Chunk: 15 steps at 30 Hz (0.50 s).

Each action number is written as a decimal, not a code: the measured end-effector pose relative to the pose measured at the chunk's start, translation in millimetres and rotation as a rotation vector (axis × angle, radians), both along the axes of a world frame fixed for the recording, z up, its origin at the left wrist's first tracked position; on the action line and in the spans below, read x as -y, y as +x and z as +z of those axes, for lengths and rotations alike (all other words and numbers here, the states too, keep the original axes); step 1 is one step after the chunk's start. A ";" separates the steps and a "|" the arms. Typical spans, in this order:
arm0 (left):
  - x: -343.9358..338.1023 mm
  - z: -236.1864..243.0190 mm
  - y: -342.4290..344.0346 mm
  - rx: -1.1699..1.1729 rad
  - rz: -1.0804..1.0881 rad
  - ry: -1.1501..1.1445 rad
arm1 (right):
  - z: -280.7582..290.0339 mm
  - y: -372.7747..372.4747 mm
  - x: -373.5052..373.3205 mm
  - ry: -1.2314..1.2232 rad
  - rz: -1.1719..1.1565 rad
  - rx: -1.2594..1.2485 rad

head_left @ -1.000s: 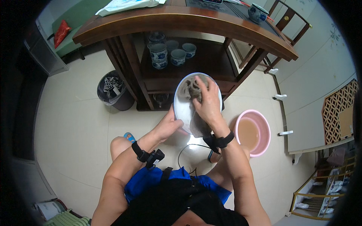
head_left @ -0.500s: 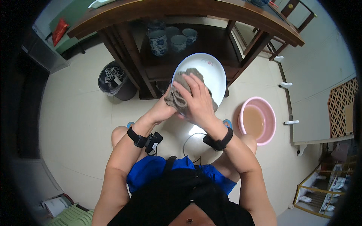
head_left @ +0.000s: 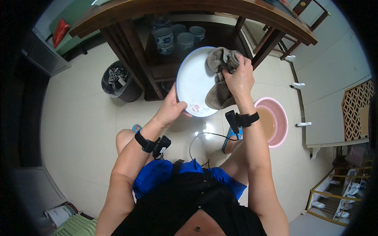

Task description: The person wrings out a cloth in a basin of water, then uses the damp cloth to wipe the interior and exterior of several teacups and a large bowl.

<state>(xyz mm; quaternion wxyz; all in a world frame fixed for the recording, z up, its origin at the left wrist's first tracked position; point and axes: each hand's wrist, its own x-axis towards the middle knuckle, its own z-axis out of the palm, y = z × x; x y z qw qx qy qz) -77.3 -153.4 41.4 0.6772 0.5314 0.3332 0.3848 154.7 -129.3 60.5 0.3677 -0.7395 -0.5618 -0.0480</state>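
A white oval plate (head_left: 193, 76) with a blue rim and a small pink flower print is held up in front of me, tilted. My left hand (head_left: 172, 108) grips its lower left edge, thumb on the face and fingers behind. Bunched in my right hand (head_left: 241, 78) is a grey-brown cloth (head_left: 219, 95), pressed against the plate's right side. Part of the cloth hangs down over the right rim. The fingers of my right hand are closed around the folds.
A dark wooden table (head_left: 181, 13) stands ahead, with blue-and-white pots (head_left: 164, 38) on its lower shelf. At left is a black trash bin (head_left: 132, 92). A pink basin (head_left: 280, 122) of cloudy brownish water sits on the floor at right. A cable (head_left: 197, 136) loops near my knees.
My right hand has moved right with the cloth, from the plate's left part to its right edge. The plate has turned, its flower print now at the bottom, and shifted slightly left.
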 end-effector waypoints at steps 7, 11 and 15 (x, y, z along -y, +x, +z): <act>-9.6 10.5 -0.9 0.115 0.205 0.087 | -40.1 -8.9 6.7 -0.372 0.219 -0.951; -17.8 -0.9 -1.1 0.129 0.234 0.087 | -45.6 -52.7 34.2 -0.436 0.287 -1.722; -18.8 -8.0 2.2 0.157 0.232 0.037 | -46.7 -60.9 37.9 -0.496 0.373 -1.889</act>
